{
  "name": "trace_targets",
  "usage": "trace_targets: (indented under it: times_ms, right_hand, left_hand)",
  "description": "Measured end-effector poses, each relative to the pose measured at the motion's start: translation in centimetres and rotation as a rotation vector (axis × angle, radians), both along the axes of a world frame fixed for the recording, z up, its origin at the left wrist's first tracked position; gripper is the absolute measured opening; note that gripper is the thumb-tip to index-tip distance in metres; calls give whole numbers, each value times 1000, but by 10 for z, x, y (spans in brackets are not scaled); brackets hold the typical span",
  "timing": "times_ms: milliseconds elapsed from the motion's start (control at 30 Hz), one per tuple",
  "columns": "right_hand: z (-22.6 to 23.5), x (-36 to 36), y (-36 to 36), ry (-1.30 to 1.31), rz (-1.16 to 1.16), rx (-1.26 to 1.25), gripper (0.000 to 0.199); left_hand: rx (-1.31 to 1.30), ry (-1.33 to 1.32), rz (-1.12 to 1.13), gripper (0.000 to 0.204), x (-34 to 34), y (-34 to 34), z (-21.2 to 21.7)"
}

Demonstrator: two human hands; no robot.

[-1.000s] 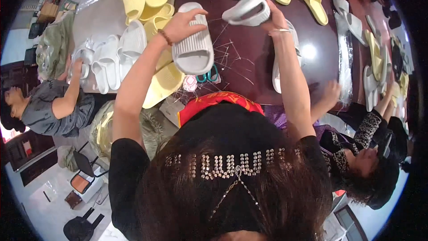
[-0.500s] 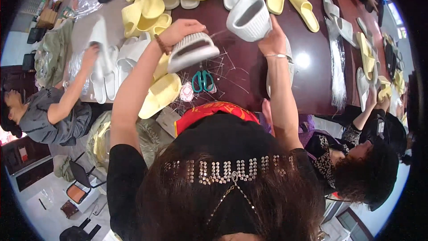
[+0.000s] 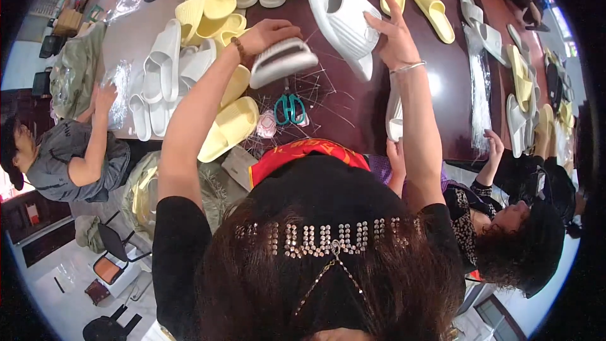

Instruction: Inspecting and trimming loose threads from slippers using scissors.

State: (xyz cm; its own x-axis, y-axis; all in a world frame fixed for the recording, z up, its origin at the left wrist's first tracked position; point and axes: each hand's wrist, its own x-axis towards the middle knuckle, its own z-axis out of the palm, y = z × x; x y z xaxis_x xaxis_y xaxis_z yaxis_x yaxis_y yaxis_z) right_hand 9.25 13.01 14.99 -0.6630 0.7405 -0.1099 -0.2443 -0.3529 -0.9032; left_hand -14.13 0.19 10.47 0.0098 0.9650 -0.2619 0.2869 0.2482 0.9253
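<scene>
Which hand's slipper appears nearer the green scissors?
The pale slipper in the left hand; the other slipper at the right hand appears farther from the scissors.

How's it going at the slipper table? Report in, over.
Left hand: gripping a tilted white slipper, blurred. Right hand: holding a second white slipper. Nearby: teal-handled scissors, loose strands on the dark table.
</scene>
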Motion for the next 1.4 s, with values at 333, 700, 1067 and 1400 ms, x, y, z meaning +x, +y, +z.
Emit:
trace_targets:
  times_ms: [333,700,1067,1400]
  right_hand:
    - [-60,21,18,27,-254,111,66]
    - [-140,10,-48,94,-193,-158,35]
    - [-139,70,-46,232,326,-653,64]
    - [-137,93,49,-605,-215,134,37]
  left_hand:
    - [-423,-983,29,48,58,-31,-60]
    - [-43,-1650,232,39,118,-31,-11]
    - [-130,-1462,700,33,120,19,-102]
    - [76,913,700,41,64,-60,-146]
